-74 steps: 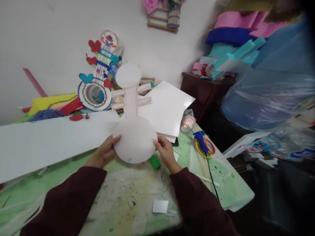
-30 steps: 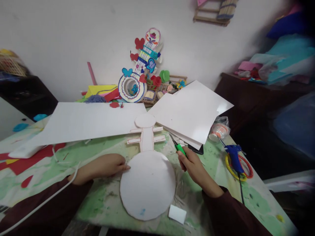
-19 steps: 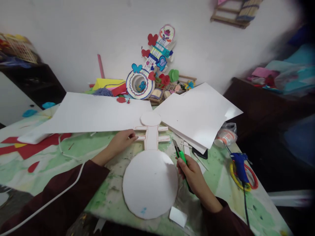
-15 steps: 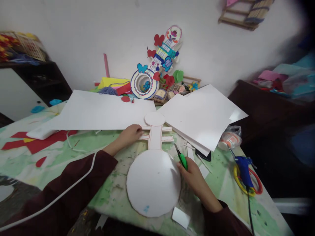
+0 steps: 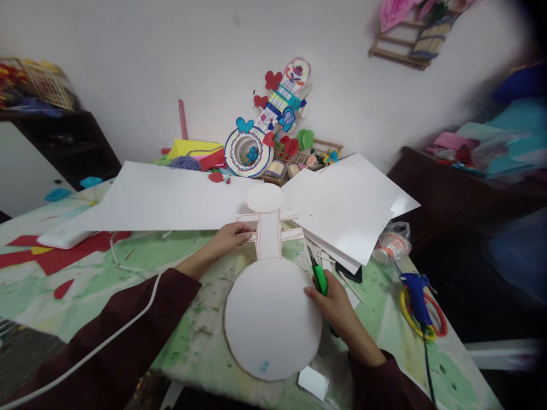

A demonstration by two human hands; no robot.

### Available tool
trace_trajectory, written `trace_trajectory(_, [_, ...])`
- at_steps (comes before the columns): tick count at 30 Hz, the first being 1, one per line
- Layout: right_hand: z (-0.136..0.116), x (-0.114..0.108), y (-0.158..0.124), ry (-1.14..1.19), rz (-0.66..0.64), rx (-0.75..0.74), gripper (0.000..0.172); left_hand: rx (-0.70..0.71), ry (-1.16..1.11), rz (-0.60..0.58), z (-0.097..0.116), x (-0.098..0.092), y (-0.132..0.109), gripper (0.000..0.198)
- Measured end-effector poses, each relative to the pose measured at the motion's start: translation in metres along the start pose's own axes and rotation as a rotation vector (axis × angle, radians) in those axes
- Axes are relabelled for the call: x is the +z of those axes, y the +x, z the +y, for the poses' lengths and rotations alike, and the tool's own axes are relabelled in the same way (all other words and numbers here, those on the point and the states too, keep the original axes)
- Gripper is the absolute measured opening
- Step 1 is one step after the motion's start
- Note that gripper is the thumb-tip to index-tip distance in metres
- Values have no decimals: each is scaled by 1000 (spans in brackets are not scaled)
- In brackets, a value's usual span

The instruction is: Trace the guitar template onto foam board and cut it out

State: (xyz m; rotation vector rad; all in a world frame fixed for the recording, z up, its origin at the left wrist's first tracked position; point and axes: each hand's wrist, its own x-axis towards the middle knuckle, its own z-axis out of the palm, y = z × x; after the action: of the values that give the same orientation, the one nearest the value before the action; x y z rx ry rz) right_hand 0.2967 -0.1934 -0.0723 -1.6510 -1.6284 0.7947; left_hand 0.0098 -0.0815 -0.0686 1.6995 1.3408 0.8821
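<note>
A white foam-board cutout (image 5: 272,319) shaped like a banjo, with a round body, a neck with side tabs and an oval head, stands out over the table in front of me. My left hand (image 5: 233,236) pinches a tab on the left of its neck. In my right hand (image 5: 333,299) is a green utility knife (image 5: 319,278), blade pointing up and away. My right thumb rests at the right edge of the round body; the fingers beneath are partly hidden. Reddish outlines run along the neck and tabs.
Large white boards (image 5: 179,196) lie behind the cutout. A decorated paper banjo (image 5: 252,149) leans on the wall among paper flowers. To the right are a blue glue gun (image 5: 415,299), yellow-and-red tape rings (image 5: 405,319) and a bagged cup (image 5: 391,245). A white cord (image 5: 141,310) crosses my left sleeve.
The cutout has been lifted and tilted slightly, its head end now overlapping the boards more. My left hand has come closer to the neck. The utility knife stays in my right hand.
</note>
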Motion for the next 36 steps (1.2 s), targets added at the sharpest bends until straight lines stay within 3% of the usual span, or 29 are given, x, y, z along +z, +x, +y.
trace_trajectory(5, [-6,-16,13,80,61,-18,22,8,-177,113,21,-4,-4,37])
trace_trajectory(10, [-6,-10,15,168,92,-44,21,25,-238,180,33,-9,6,39])
trace_trajectory(19, [4,-11,10,294,300,61,32,-66,-425,381,-8,-5,15,41])
trace_trajectory(28, [15,1,5,322,591,87,47,-10,-284,287,-15,14,15,39])
trace_trajectory(36, [23,4,7,262,665,117,54,-23,-266,267,-19,19,15,42])
